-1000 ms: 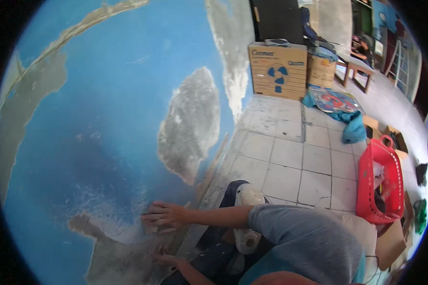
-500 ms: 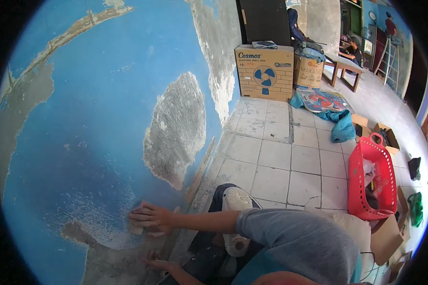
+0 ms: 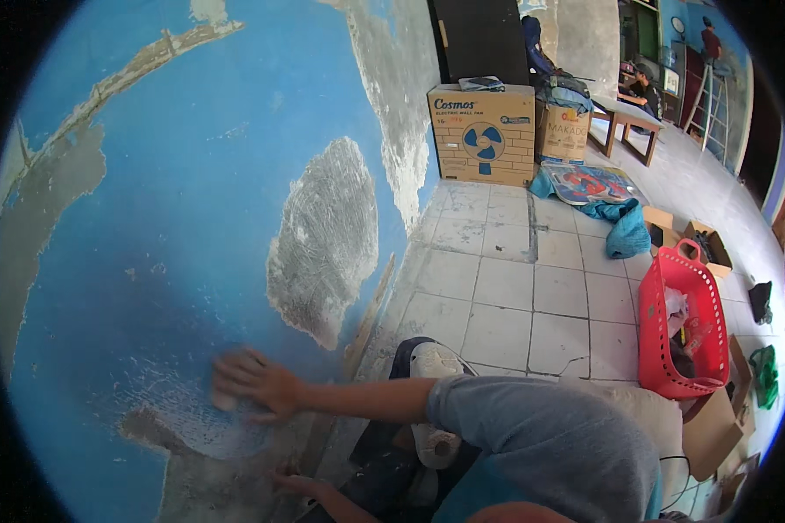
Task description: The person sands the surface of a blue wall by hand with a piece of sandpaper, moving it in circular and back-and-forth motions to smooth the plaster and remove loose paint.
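Observation:
My right hand (image 3: 257,383), blurred by motion, presses against the blue wall (image 3: 192,218) at the lower left. Under its fingers shows a small pale piece of sandpaper (image 3: 225,401), mostly covered by the hand. Fine white scratches (image 3: 161,392) mark the paint beside it, above a bare grey cement patch (image 3: 209,488). Lower down, near the wall's foot, my left hand (image 3: 301,484) is held with its fingers apart and nothing visible in it. A larger scraped oval patch (image 3: 327,240) lies farther up the wall.
My shoe (image 3: 433,405) rests on the white tiled floor (image 3: 501,288). At the right stands a red basket (image 3: 711,353) with odds and ends, beside opened cardboard (image 3: 711,440). A fan carton (image 3: 484,135) stands far ahead. Two people are farther off, one on a ladder (image 3: 711,109).
My right hand has moved left and slightly up along the wall with the sandpaper. My left hand has stayed nearly in place.

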Available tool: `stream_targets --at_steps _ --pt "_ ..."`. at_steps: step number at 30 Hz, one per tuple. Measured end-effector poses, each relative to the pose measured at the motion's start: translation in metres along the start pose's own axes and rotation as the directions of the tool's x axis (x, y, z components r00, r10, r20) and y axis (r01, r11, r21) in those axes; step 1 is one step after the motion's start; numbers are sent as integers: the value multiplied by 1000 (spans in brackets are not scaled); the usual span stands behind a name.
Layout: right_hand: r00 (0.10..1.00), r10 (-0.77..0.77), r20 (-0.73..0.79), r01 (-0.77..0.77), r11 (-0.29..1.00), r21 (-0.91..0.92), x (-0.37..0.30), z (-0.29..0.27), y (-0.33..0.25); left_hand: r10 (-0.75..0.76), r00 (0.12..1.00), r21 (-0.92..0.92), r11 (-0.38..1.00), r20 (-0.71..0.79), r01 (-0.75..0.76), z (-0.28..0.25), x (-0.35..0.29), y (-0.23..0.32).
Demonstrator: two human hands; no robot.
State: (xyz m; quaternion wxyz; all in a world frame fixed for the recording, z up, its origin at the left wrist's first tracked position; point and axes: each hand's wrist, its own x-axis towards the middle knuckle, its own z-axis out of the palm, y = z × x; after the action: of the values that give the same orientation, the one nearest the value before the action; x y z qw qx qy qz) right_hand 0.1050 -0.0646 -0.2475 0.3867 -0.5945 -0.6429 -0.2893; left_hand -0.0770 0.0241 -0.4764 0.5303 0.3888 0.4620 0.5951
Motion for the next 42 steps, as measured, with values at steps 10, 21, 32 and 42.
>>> stream_targets --at_steps 10,21,32,42 --pt "978 -131 -161 130 991 -19 129 -86 11 -223 971 48 973 -90 228 12 -19 43" --pt "983 -41 179 91 955 -282 -7 -10 46 -344 938 -56 937 32 346 9 -50 88" --pt "917 -218 -335 87 927 -365 66 -10 68 -465 857 -121 859 223 497 3 -45 47" --pt "952 -83 -294 1 963 -269 58 -8 59 -120 977 -173 981 -178 89 54 -70 120"
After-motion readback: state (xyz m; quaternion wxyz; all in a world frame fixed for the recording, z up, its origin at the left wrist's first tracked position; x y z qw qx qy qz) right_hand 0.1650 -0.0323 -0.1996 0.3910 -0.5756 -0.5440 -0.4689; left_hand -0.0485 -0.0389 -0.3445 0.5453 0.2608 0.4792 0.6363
